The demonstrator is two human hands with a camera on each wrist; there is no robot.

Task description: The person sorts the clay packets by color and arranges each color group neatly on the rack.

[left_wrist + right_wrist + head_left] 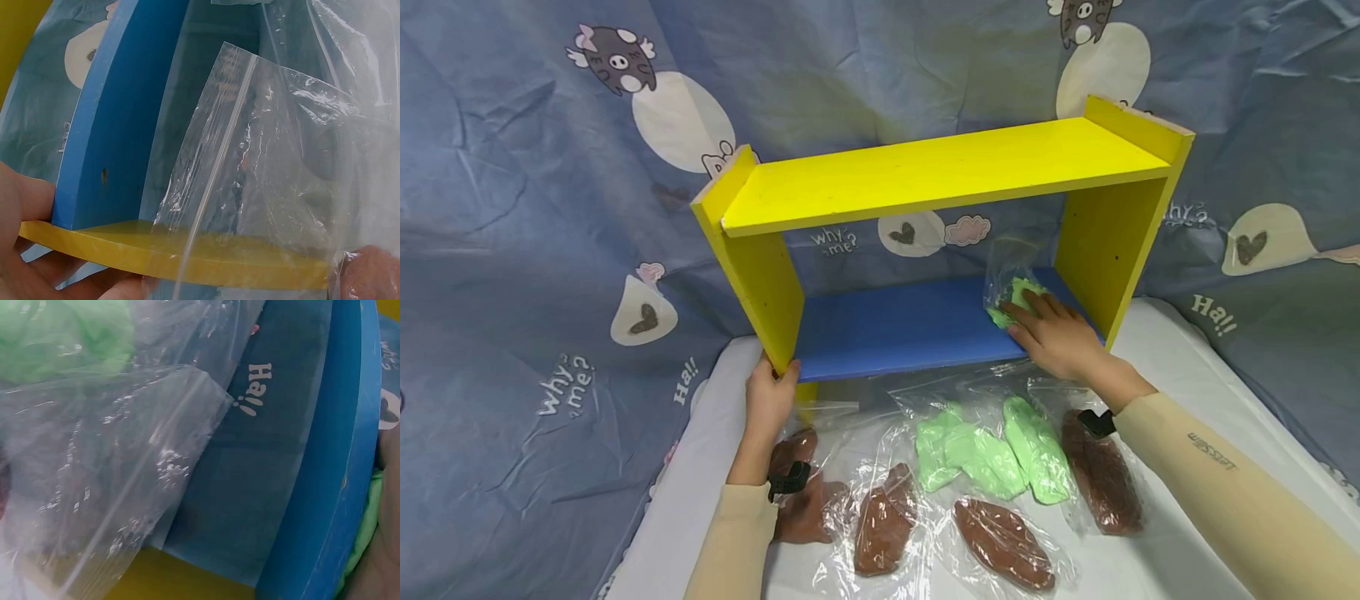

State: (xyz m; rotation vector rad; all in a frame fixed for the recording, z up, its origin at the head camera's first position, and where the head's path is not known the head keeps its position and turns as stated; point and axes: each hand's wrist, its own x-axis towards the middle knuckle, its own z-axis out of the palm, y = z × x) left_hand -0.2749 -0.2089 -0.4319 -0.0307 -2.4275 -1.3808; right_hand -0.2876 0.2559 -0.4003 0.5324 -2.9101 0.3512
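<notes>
A yellow and blue shelf unit [947, 162] stands at the back of the table. At its lower left, my left hand [767, 402] grips the yellow side panel [106, 253], thumb by the blue board and fingers around the panel's outer side. My right hand [1060, 337] lies with extended fingers over a clear zip bag of green clay-like material [1018, 292] at the right end of the blue shelf board [887, 325]. That bag's plastic top stands up behind the fingers. In the right wrist view, some green [365, 528] shows between hand and board.
On the white table [1172, 358], in front of the unit, lie more clear bags: green pieces [973, 454] at the middle, and brown lumps [1003, 546] at front, left and right. An empty-looking zip flap [212, 169] covers part of the unit's base. Patterned blue cloth [535, 275] hangs behind.
</notes>
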